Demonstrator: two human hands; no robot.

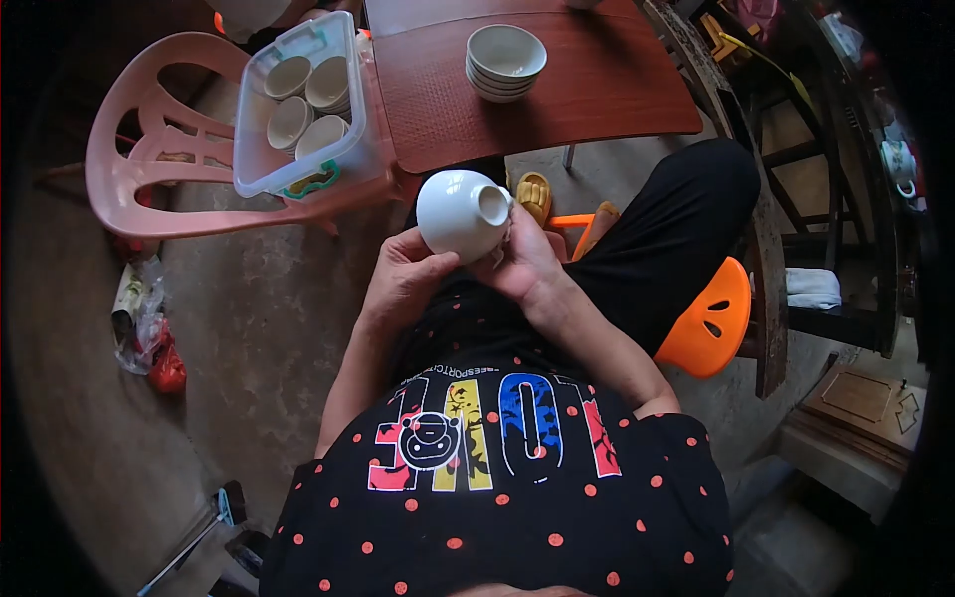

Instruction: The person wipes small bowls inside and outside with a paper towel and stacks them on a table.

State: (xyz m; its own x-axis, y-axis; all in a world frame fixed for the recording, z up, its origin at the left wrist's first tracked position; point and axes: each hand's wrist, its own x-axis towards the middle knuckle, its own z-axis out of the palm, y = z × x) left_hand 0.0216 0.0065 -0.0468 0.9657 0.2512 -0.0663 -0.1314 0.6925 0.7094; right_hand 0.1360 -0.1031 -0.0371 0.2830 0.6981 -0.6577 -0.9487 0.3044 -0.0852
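A white bowl (456, 214) is held tilted on its side above my lap, its round foot facing right and up. My left hand (410, 267) grips its lower left edge, thumb on the outside. On the bowl's right side, my right hand (522, 257) is closed around something whitish, perhaps a cloth, pressed against the bowl; most of it is hidden. A stack of several white bowls (506, 55) stands upright on the red-brown table (428, 119) ahead. To the left, a clear plastic bin (358, 99) contains several stacks of bowls.
The bin rests on a pink plastic chair (109, 149). An orange stool (718, 318) is at the right, near dark wooden framing (771, 289). Plastic bags (164, 363) lie on the floor at left. Part of another person shows at the top left.
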